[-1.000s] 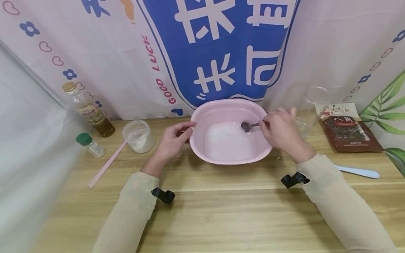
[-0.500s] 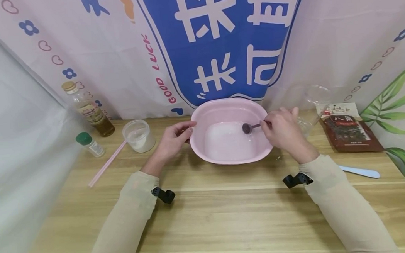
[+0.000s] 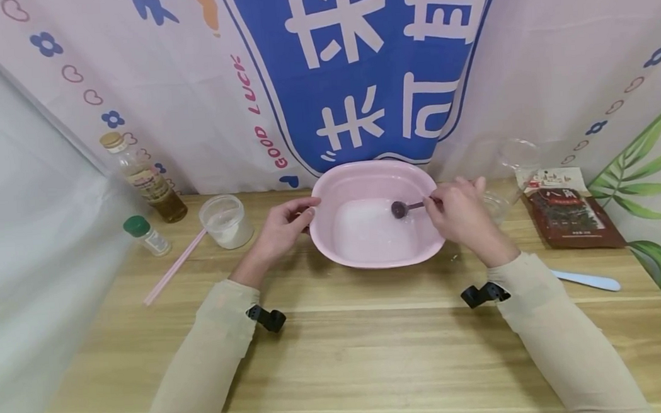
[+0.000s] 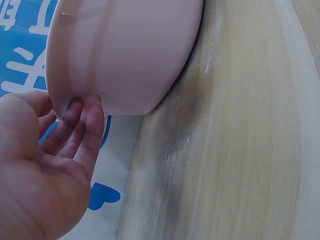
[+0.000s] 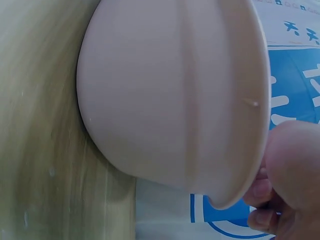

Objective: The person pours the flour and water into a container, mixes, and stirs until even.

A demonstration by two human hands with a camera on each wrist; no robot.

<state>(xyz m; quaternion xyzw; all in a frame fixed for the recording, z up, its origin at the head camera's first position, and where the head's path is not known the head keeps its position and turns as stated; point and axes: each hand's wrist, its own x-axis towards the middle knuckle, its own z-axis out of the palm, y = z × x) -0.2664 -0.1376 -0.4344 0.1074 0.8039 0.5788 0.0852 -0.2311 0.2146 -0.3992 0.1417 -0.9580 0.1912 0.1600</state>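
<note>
A pink plastic basin (image 3: 322,248) stands on the wooden table, with something whitish over its floor. My left hand (image 3: 280,233) pinches the basin's left rim, thumb on top and fingers curled underneath, as the left wrist view also shows. Over the right rim reaches my right hand (image 3: 460,214), gripping the handle of a small dark measuring spoon (image 3: 399,210). The spoon's round bowl is inside the basin, low over the whitish floor. In the right wrist view the basin wall (image 5: 150,90) hides the spoon, and only part of the right hand (image 5: 290,175) shows.
Left of the basin are a clear tub (image 3: 227,222) of white powder, pink chopsticks (image 3: 175,268), a green-capped shaker (image 3: 147,235) and an oil bottle (image 3: 153,186). To the right lie a clear container (image 3: 496,206), a brown spice packet (image 3: 572,214) and a light-blue handled utensil (image 3: 587,280).
The measuring spoon shifts slightly right, then back left inside the basin, with the right hand moving a little. The left hand stays at the rim.
</note>
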